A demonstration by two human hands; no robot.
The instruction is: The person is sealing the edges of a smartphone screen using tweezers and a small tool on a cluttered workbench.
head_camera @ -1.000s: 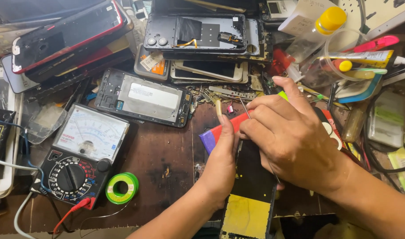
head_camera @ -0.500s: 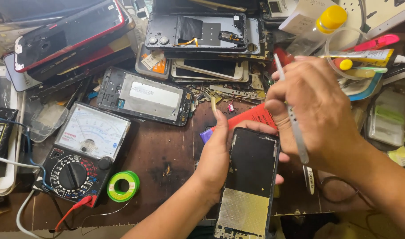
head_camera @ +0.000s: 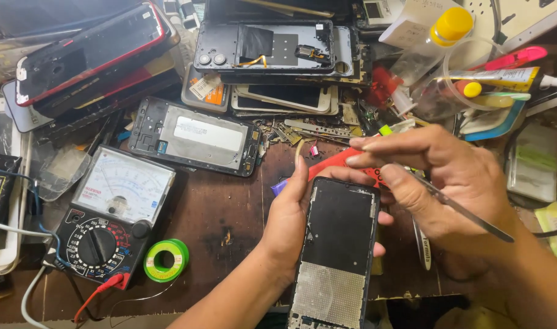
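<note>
My left hand [head_camera: 290, 222] grips an opened phone body [head_camera: 336, 250] by its left edge, holding it upright over the dark wooden bench; its black inner panel and grey mesh lower part face me. My right hand [head_camera: 440, 180] hovers at the phone's top right corner, fingers pinched around thin metal tweezers [head_camera: 467, 214] whose shaft points down to the right. Under both hands lies a red plastic tool [head_camera: 336, 161], partly hidden.
An analog multimeter [head_camera: 111, 213] with red lead sits at left, a green solder reel [head_camera: 164, 260] beside it. A phone frame [head_camera: 196, 135] lies behind. Stacked phones [head_camera: 89, 52] and back covers [head_camera: 266, 49] crowd the far edge. Bottles and tubes [head_camera: 449, 36] stand at right.
The phone was lifted from under both hands into view and held upright by my left hand. My right hand rose off it with the tweezers, then lowered toward its top corner.
</note>
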